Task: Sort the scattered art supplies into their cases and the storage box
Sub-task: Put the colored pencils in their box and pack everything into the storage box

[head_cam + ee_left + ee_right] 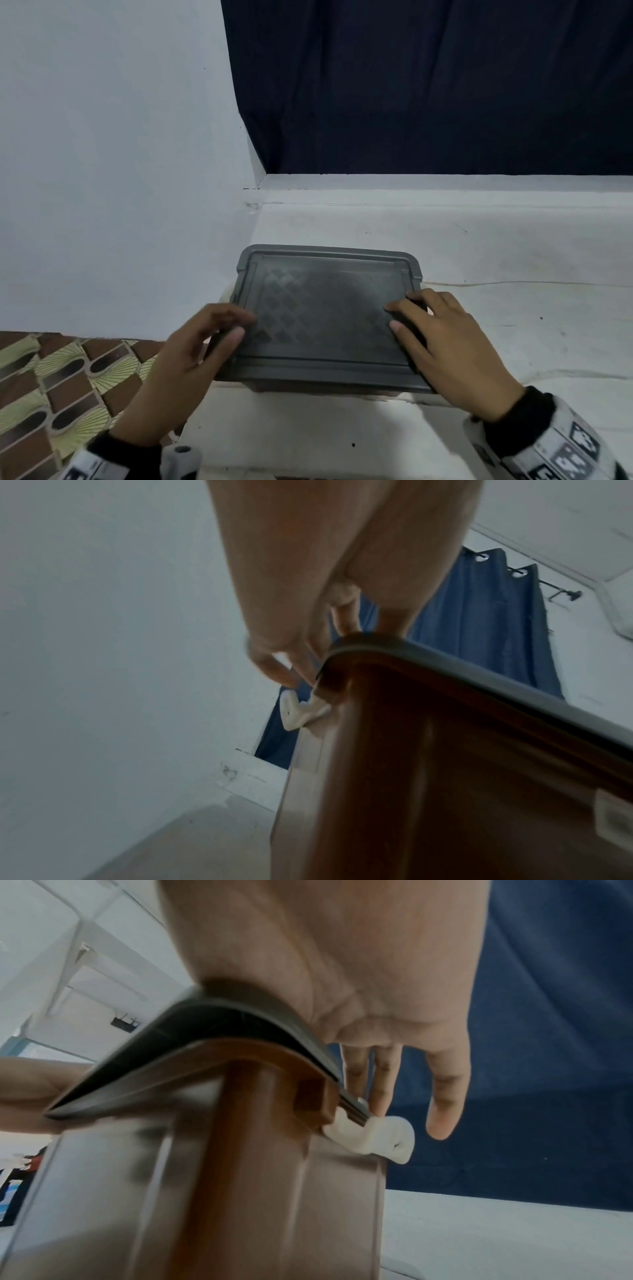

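The storage box stands on the white table with its grey patterned lid [325,308] on top. My left hand [239,325] grips the lid's left edge, thumb on top and fingers bent down over the side. In the left wrist view those fingers [294,658] reach down to a white latch [293,715] on the brown box wall [445,777]. My right hand [404,315] lies on the lid's right edge. In the right wrist view its straight fingers [383,1085] hang past the lid [205,1031] and touch the other white latch [377,1137]. No loose art supplies are in view.
The white table [479,257] runs to the right and back to a dark blue curtain [428,85]. A pale wall [102,137] stands at the left. The box sits close to the table's left edge, and patterned floor [51,394] shows below it.
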Demonstrator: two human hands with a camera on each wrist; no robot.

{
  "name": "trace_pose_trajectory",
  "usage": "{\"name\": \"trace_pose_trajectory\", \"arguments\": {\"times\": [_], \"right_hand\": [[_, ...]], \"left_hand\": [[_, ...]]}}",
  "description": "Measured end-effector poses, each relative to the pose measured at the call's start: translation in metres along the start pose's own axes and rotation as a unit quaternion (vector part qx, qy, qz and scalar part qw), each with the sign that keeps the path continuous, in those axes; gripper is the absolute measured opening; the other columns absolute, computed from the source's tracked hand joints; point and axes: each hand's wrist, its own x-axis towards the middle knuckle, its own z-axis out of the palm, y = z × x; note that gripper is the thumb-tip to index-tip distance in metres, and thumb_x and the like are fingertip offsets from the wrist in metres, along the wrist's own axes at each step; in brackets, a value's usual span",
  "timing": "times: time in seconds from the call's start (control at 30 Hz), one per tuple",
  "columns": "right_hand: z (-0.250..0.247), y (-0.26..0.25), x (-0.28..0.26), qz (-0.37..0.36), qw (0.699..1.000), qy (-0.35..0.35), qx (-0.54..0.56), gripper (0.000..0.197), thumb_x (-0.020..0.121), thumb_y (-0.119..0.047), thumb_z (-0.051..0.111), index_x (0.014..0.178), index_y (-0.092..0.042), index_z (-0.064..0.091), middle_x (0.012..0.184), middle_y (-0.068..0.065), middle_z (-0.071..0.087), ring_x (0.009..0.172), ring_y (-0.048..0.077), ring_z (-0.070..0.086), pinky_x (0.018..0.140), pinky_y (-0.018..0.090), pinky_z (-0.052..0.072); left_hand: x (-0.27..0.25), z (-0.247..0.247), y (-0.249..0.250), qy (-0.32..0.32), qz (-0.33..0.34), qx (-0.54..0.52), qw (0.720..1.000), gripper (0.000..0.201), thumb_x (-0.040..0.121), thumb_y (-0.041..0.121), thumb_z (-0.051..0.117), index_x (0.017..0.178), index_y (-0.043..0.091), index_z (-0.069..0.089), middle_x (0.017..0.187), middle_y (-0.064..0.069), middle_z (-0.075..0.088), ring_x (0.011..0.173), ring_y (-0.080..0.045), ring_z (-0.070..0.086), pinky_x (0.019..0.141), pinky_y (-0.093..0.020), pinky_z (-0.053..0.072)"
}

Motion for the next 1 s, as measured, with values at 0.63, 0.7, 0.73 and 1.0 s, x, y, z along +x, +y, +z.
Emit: {"name": "trace_pose_trajectory", "arguments": {"times": [0.63, 0.7, 0.73, 1.0], "right_hand": [[0.036, 0.017, 0.019, 0.313, 0.802, 0.028, 0.508, 0.051, 0.088, -0.060, 0.057, 0.128, -0.030, 0.054, 0.124, -0.007, 0.062, 0.118, 0.019, 0.058, 0.104, 0.044, 0.044], [0.038, 0.018, 0.019, 0.314, 0.768, 0.014, 0.558, 0.056, 0.085, -0.067, 0.058, 0.128, -0.030, 0.058, 0.123, -0.007, 0.067, 0.115, 0.018, 0.063, 0.104, 0.049, 0.046], [0.034, 0.015, 0.018, 0.302, 0.758, 0.018, 0.578, 0.048, 0.089, -0.061, 0.057, 0.125, -0.028, 0.061, 0.119, -0.005, 0.070, 0.111, 0.018, 0.066, 0.103, 0.050, 0.047], [0.027, 0.018, 0.019, 0.261, 0.844, 0.049, 0.465, 0.050, 0.095, -0.046, 0.055, 0.144, -0.040, 0.044, 0.139, -0.016, 0.055, 0.123, 0.008, 0.055, 0.112, 0.037, 0.039]], "left_hand": [[0.012, 0.033, -0.022, 0.176, -0.231, -0.389, 0.874, 0.033, 0.097, 0.015, 0.057, 0.129, 0.019, 0.065, 0.123, -0.010, 0.070, 0.112, -0.031, 0.068, 0.088, -0.045, 0.058], [0.013, 0.033, -0.021, 0.182, -0.212, -0.383, 0.881, 0.037, 0.096, 0.011, 0.057, 0.131, 0.019, 0.064, 0.126, -0.005, 0.069, 0.115, -0.027, 0.067, 0.094, -0.047, 0.056], [0.013, 0.033, -0.020, 0.188, -0.197, -0.366, 0.890, 0.037, 0.096, 0.009, 0.057, 0.131, 0.019, 0.065, 0.126, -0.001, 0.070, 0.115, -0.022, 0.067, 0.093, -0.040, 0.057], [0.008, 0.023, -0.030, 0.106, -0.073, -0.045, 0.991, 0.049, 0.095, 0.001, 0.058, 0.128, 0.038, 0.061, 0.135, 0.036, 0.052, 0.128, 0.015, 0.045, 0.102, -0.006, 0.039]]}}
